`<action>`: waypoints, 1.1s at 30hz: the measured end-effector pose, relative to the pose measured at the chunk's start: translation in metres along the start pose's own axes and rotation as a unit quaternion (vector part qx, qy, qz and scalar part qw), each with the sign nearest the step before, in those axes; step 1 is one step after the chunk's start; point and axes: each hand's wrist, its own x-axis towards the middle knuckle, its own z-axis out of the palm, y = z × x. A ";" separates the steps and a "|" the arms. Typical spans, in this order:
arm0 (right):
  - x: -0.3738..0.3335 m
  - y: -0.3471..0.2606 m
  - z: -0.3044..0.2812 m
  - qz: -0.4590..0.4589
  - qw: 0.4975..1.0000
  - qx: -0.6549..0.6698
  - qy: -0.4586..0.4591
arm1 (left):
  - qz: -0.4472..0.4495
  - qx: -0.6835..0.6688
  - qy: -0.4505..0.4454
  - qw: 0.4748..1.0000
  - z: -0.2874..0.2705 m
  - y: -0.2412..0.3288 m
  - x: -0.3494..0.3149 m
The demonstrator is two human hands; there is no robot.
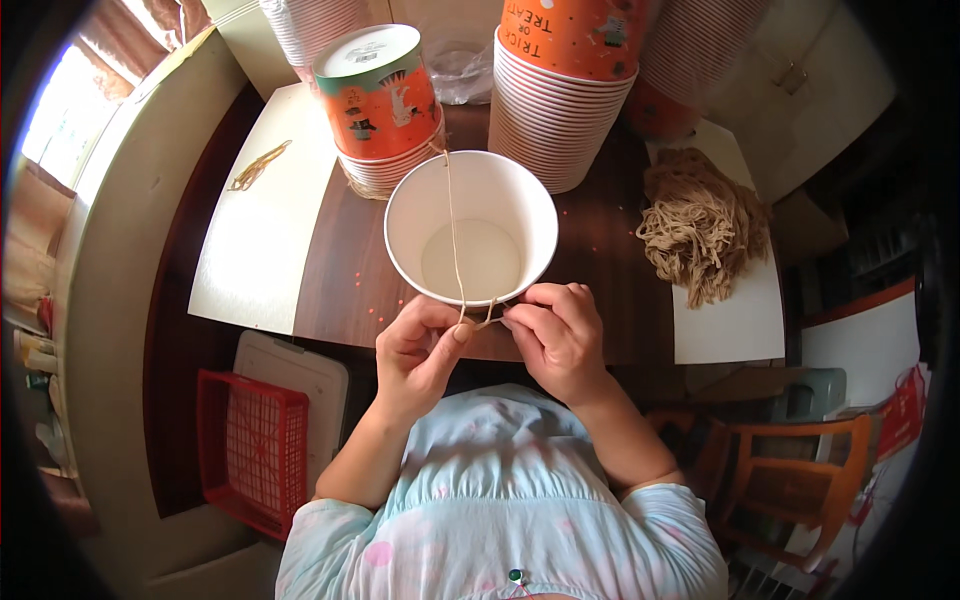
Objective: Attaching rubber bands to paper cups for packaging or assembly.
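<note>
A white-lined paper bucket lies tilted at the table's near edge, its open mouth turned toward me. One tan string crosses the mouth from the far rim down to the near rim. At that near rim my left hand pinches the string between thumb and forefinger. Just to its right, my right hand is closed, its fingertips pinching the string's end by a small loop below the rim. Whether the string is knotted there cannot be made out.
Behind the bucket stand a short stack of orange printed buckets and a tall stack of nested ones. A heap of tan strings lies at right; a few loose strings lie at left. A red basket stands below the table.
</note>
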 end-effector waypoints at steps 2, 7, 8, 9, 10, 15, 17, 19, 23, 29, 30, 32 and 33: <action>0.002 -0.008 -0.002 0.026 0.998 0.039 0.033 | 0.046 0.031 -0.017 0.998 -0.003 0.002 0.003; 0.010 -0.016 0.005 -0.016 0.997 0.064 0.034 | 0.095 0.052 -0.039 0.993 0.004 0.011 0.006; 0.011 -0.016 0.007 -0.019 0.996 0.081 0.028 | 0.083 0.044 -0.036 0.995 0.005 0.013 0.005; 0.014 -0.016 0.009 -0.024 0.996 0.084 0.026 | 0.072 0.036 -0.032 0.996 0.006 0.014 0.005; 0.014 -0.016 0.010 -0.026 0.996 0.082 0.027 | 0.075 0.035 -0.032 0.996 0.006 0.015 0.005; 0.014 -0.015 0.008 -0.020 0.999 0.034 0.019 | -0.037 -0.215 -0.031 0.975 0.001 0.030 0.005; 0.018 -0.016 0.004 -0.010 0.999 0.040 0.013 | -0.026 -0.240 -0.048 0.969 -0.004 0.032 0.007; 0.019 -0.015 0.001 0.004 1.000 0.017 -0.014 | -0.014 -0.266 -0.066 0.962 -0.008 0.033 0.010; 0.022 -0.018 -0.002 -0.005 0.999 -0.006 -0.039 | -0.031 -0.332 -0.071 0.940 -0.011 0.031 0.017; 0.061 -0.011 -0.030 0.082 0.966 0.194 -0.149 | -0.008 -0.323 -0.078 0.943 -0.022 0.023 0.022; 0.066 0.001 -0.033 0.050 0.989 0.104 -0.090 | -0.001 -0.336 -0.098 0.937 -0.024 0.018 0.022; 0.095 0.016 -0.033 0.090 0.993 -0.012 -0.069 | -0.024 -0.352 -0.098 0.931 -0.025 0.016 0.017; 0.106 0.025 -0.032 0.115 0.982 -0.106 -0.105 | -0.004 -0.334 -0.105 0.937 -0.026 0.008 0.015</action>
